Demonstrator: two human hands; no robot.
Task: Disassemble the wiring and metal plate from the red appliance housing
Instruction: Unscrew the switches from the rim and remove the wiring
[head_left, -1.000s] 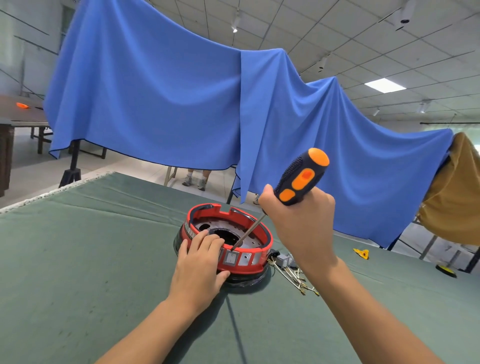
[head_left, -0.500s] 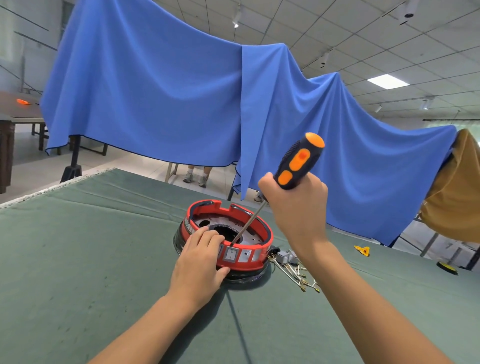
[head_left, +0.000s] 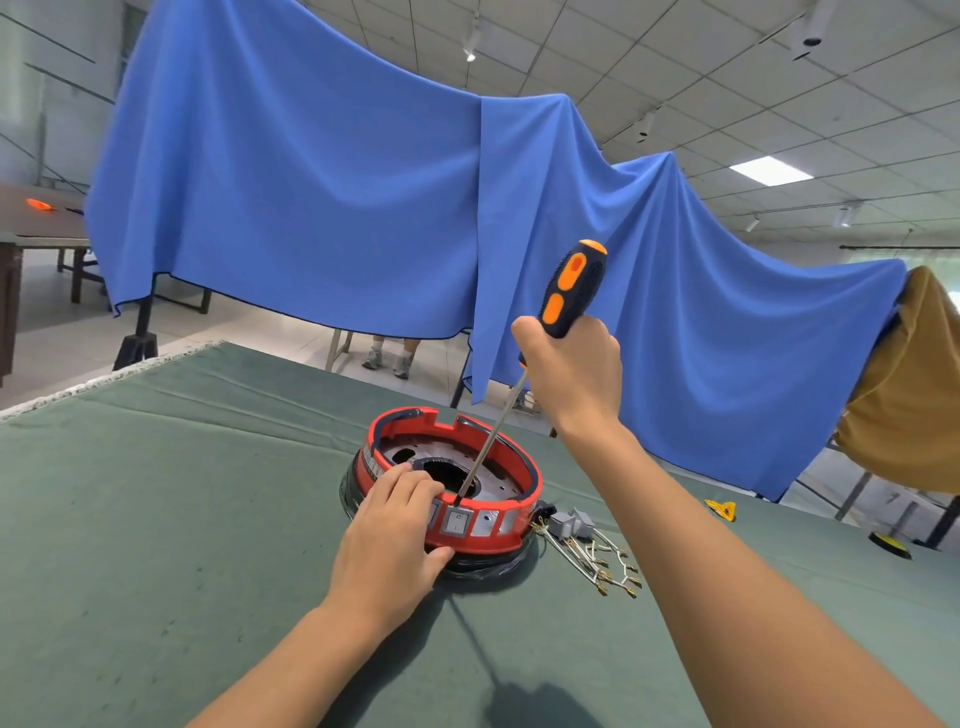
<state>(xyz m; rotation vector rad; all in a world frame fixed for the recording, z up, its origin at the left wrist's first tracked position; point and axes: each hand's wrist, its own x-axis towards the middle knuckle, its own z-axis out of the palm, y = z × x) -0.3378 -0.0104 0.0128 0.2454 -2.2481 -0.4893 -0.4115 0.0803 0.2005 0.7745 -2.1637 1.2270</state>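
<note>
The round red appliance housing (head_left: 511, 457) sits on the green table cloth (head_left: 156, 519), with a perforated metal plate (head_left: 493, 480) inside it and switches along its front wall. My left hand (head_left: 389, 540) grips the housing's near left rim, fingers curled over the top edge. My right hand (head_left: 574, 371) holds an orange-and-black screwdriver (head_left: 569, 291) steeply tilted; its shaft runs down into the housing and the tip meets the inside near the front rim. A bundle of white wires with grey connectors (head_left: 587, 545) lies on the cloth just right of the housing.
A big blue cloth (head_left: 363, 197) hangs across the back beyond the table's far edge. A small yellow piece (head_left: 721, 509) and a black-and-yellow disc (head_left: 891, 545) lie at the far right of the table. A person's feet show under the blue cloth.
My right hand has raised and tipped the screwdriver handle more upright, while its tip stays inside the housing near the front. My left hand stays on the rim.
</note>
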